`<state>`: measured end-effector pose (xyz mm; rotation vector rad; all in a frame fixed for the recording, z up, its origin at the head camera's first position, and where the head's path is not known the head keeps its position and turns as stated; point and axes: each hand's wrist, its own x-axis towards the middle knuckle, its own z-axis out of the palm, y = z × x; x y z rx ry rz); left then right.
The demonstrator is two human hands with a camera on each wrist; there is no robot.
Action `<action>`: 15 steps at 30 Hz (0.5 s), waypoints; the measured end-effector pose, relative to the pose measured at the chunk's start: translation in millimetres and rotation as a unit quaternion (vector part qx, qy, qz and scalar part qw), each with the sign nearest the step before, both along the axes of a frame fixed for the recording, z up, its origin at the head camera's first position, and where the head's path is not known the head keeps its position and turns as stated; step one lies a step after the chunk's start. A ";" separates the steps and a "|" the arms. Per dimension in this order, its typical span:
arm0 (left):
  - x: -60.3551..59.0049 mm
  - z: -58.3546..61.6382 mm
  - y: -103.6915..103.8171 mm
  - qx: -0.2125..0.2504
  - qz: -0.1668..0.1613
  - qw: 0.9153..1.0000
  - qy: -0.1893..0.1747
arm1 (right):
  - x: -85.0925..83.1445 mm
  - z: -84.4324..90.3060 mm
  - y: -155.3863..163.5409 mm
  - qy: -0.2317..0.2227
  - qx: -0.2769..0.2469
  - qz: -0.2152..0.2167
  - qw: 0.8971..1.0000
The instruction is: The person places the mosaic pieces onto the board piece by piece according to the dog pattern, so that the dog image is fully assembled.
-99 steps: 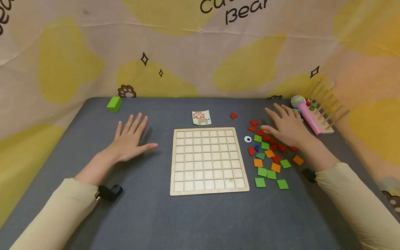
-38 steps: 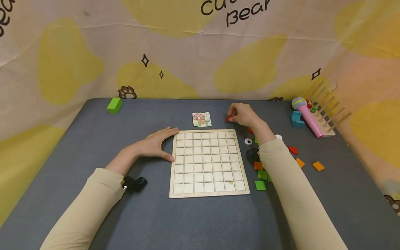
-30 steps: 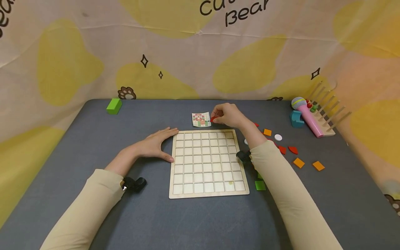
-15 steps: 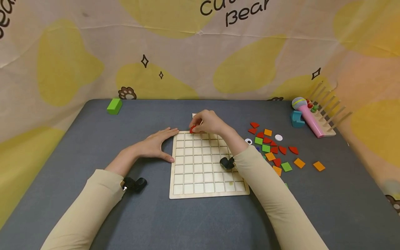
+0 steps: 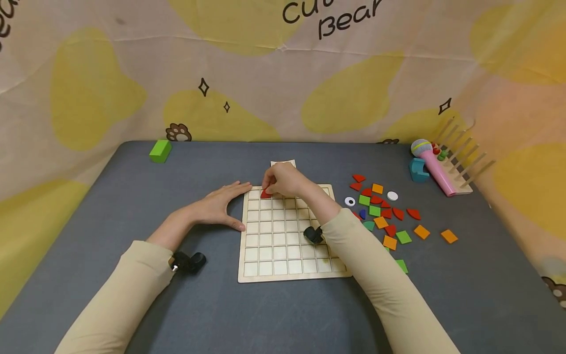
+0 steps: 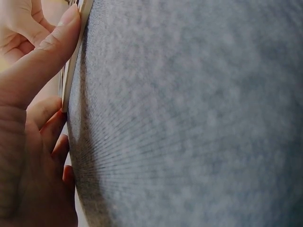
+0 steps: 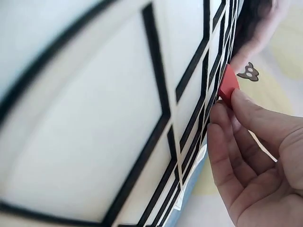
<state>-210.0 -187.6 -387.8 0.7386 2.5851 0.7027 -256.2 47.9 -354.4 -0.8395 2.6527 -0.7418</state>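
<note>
Small red wooden tile (image 5: 265, 194) pinched by right hand (image 5: 283, 180) at far-left corner of square gridded wooden board (image 5: 289, 260), board's left edge touched by flat, spread left hand (image 5: 216, 206)

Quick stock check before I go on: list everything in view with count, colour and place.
grid board: one, pale wood, table centre
red piece: one, at the board's far row, second cell from the left
pattern card: one, beyond the board, partly hidden
loose pieces: many, red, green, orange, white, blue, right of the board
green block: one, far left
toy microphone: one, pink, far right
peg rack: one, wooden, behind the microphone
table: one, grey
left hand: flat against the board's left edge
right hand: pinches the red piece
</note>
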 end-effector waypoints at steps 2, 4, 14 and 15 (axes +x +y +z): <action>0.1 0.7 0.2 0.000 0.001 1.000 0.000 | -0.2 -0.2 0.3 0.005 0.002 0.002 1.000; 0.0 1.0 0.5 -0.001 0.001 1.000 -0.001 | -0.6 -0.4 0.6 0.009 0.005 0.003 1.000; -0.1 0.6 -0.1 0.005 -0.005 1.000 0.007 | -2.1 -2.0 0.4 0.018 0.021 0.004 1.000; 0.2 0.9 0.0 0.006 -0.005 1.000 0.006 | -2.3 -2.3 0.4 0.019 0.021 0.004 1.000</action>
